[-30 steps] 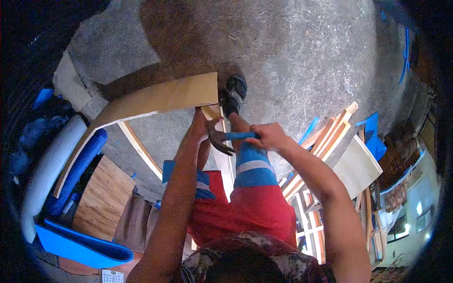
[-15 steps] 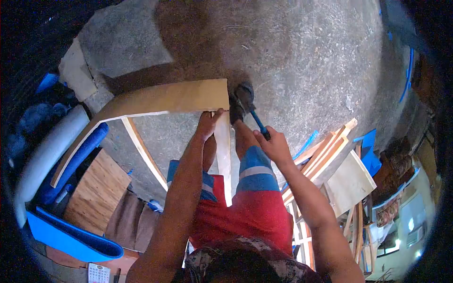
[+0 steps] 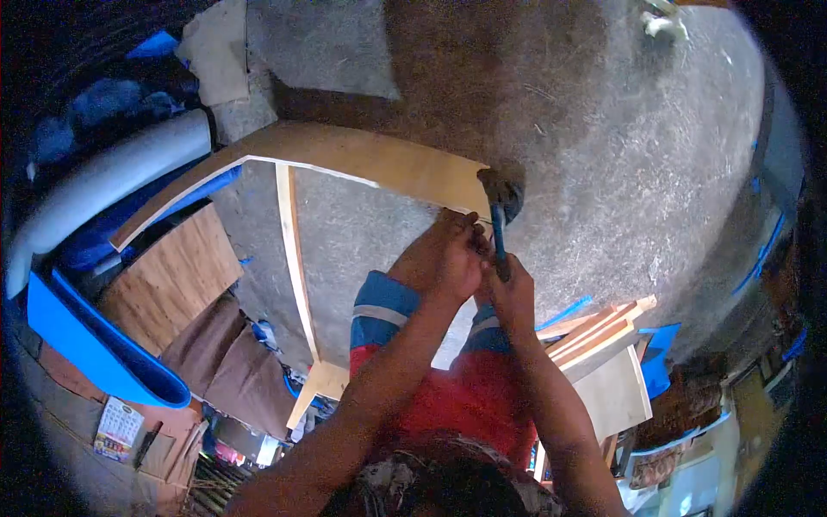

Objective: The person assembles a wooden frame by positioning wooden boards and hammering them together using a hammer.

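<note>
My right hand (image 3: pixel 510 284) is closed round the grip of a hammer (image 3: pixel 498 226) with a blue shaft. Its dark head sits by the near end of a curved wooden panel (image 3: pixel 353 159), overlapping a dark shoe, so its outline is hard to make out. Close beside it, my left hand (image 3: pixel 465 258) has its fingers bent together just under the panel's edge. Whatever lies between those fingers is too small and dark to name. A wooden slat (image 3: pixel 295 258) runs from the panel back towards me. The frame stands between and beside my legs.
Wooden strips (image 3: pixel 603 332) and a pale board (image 3: pixel 607 392) lie at the right. To the left are a plywood piece (image 3: pixel 177 280), a blue curved sheet (image 3: pixel 95 345), a pale roll (image 3: pixel 112 185) and brown cloth (image 3: pixel 233 362). Concrete floor (image 3: pixel 603 172) stretches ahead.
My left hand has left its flat hold on the panel's corner and bunched its fingers near the hammer. The hammer has come closer to the panel's end. The view has shifted left.
</note>
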`<state>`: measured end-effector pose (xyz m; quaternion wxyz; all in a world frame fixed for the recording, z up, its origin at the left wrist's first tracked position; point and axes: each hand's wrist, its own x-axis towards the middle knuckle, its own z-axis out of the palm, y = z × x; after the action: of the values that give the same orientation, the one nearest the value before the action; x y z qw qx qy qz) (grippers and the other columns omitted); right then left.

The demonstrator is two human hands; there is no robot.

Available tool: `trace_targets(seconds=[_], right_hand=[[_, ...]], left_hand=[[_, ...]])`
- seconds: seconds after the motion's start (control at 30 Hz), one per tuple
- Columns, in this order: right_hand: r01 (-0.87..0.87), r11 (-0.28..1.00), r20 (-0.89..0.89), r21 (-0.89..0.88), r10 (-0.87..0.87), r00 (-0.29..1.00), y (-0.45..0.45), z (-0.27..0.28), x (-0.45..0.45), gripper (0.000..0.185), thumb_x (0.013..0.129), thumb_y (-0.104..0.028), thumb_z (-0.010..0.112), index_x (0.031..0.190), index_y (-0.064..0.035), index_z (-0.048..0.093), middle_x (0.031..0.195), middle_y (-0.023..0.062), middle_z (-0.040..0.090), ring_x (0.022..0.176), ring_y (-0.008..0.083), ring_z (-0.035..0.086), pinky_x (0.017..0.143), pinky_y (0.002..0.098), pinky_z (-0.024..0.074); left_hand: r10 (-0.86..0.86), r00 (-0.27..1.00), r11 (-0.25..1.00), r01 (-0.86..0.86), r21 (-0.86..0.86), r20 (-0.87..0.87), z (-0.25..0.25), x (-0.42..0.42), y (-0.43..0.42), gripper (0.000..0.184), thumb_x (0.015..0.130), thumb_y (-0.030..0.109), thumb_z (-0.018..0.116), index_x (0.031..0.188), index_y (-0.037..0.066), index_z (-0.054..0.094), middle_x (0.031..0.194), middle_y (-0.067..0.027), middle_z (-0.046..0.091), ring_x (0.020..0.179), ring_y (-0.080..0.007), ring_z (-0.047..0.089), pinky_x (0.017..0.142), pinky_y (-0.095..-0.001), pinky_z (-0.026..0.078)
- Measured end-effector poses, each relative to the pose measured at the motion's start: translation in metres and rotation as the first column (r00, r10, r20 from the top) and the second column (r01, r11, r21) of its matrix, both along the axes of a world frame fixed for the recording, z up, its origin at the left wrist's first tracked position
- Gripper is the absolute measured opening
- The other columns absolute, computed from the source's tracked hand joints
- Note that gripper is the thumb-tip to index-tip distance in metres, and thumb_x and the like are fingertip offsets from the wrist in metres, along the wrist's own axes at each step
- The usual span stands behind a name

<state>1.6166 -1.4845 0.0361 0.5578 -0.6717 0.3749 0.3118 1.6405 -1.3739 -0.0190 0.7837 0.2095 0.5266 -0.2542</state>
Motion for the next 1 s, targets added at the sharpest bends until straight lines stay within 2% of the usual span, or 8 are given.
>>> trace_targets(seconds=[0.33,0.4,0.5,0.6,0.67,0.73,0.87,1.0], right_hand=[[0.169,0.985,-0.014,-0.038,-0.17,0.985,0.007,0.003,0.019,0.03,0.089,-0.025,0.065,0.107,-0.001,0.06,0.092,0.012,0.069,0.083,0.0247,0.065,0.078,0.036,0.0502],[0.199,0.975,0.067,-0.098,-0.193,0.979,0.01,0.009,0.027,0.022,0.089,-0.023,0.063,0.091,-0.002,0.058,0.076,0.005,0.06,0.067,0.0124,0.054,0.062,0.0288,0.0456],[0.43,0.9,-0.119,0.068,-0.421,0.899,0.005,0.017,0.036,0.016,0.086,-0.019,0.061,0.086,-0.0029,0.057,0.074,0.0013,0.056,0.065,0.0098,0.05,0.058,0.0265,0.0424],[0.344,0.938,-0.142,0.042,-0.336,0.931,-0.005,0.008,0.045,0.017,0.086,-0.019,0.06,0.087,-0.0021,0.057,0.075,0.0031,0.058,0.067,0.0102,0.051,0.06,0.0274,0.0434],[0.225,0.974,-0.105,0.023,-0.222,0.969,-0.011,-0.008,0.039,0.018,0.086,-0.019,0.06,0.089,-0.0015,0.057,0.075,0.0042,0.059,0.068,0.0111,0.052,0.062,0.0282,0.0444],[0.107,0.994,-0.075,0.0,-0.107,0.991,-0.012,-0.021,0.033,0.02,0.087,-0.02,0.06,0.09,-0.0009,0.057,0.076,0.0053,0.06,0.069,0.0121,0.053,0.064,0.029,0.0453],[0.084,0.995,-0.029,-0.063,-0.086,0.996,-0.006,-0.031,0.034,0.023,0.09,-0.024,0.059,0.098,-0.0021,0.057,0.076,0.0101,0.062,0.068,0.0189,0.059,0.066,0.0334,0.0474],[0.086,0.995,0.042,-0.042,-0.085,0.996,-0.011,-0.034,0.025,0.026,0.092,-0.027,0.056,0.102,-0.0035,0.055,0.079,0.0123,0.062,0.07,0.0219,0.06,0.068,0.0348,0.0479]], left_hand=[[-0.062,0.987,0.991,0.043,0.127,0.148,0.003,-0.013,-0.011,0.036,0.096,0.021,0.053,0.128,0.006,0.045,0.113,-0.0073,0.057,0.098,-0.0171,0.055,0.085,-0.0293,0.049],[-0.038,0.996,0.999,0.035,0.031,0.083,0.0,-0.005,0.006,0.041,0.095,0.023,0.057,0.129,0.007,0.043,0.119,-0.0089,0.056,0.105,-0.0192,0.055,0.091,-0.0303,0.047],[-0.548,0.788,0.8,0.396,0.451,0.281,-0.013,0.006,0.033,0.04,0.091,0.022,0.061,0.127,0.007,0.049,0.122,-0.0115,0.057,0.107,-0.022,0.055,0.094,-0.0324,0.046],[-0.871,0.437,0.487,0.706,0.514,0.224,-0.001,0.053,0.048,0.031,0.093,0.022,0.06,0.112,-0.002,0.061,0.114,-0.0152,0.063,0.11,-0.0253,0.058,0.094,-0.0343,0.046],[-0.935,-0.296,-0.051,0.66,0.75,0.197,-0.001,0.072,0.045,0.024,0.088,0.023,0.066,0.093,0.0,0.069,0.102,-0.0139,0.068,0.1,-0.0236,0.063,0.089,-0.0323,0.047],[-0.956,-0.128,0.037,0.839,0.542,0.263,-0.007,0.084,0.038,0.022,0.084,0.023,0.069,0.086,0.002,0.07,0.094,-0.0134,0.069,0.092,-0.0261,0.065,0.086,-0.0355,0.049],[-0.875,-0.464,-0.183,0.582,0.792,0.139,-0.068,0.09,0.044,0.02,0.084,0.02,0.063,0.094,0.004,0.069,0.093,-0.0149,0.07,0.088,-0.0283,0.067,0.082,-0.0383,0.051],[-0.965,-0.218,-0.024,0.627,0.779,0.146,-0.119,0.09,0.046,0.022,0.084,0.021,0.06,0.093,0.003,0.068,0.089,-0.016,0.069,0.084,-0.0291,0.067,0.079,-0.0387,0.052]])
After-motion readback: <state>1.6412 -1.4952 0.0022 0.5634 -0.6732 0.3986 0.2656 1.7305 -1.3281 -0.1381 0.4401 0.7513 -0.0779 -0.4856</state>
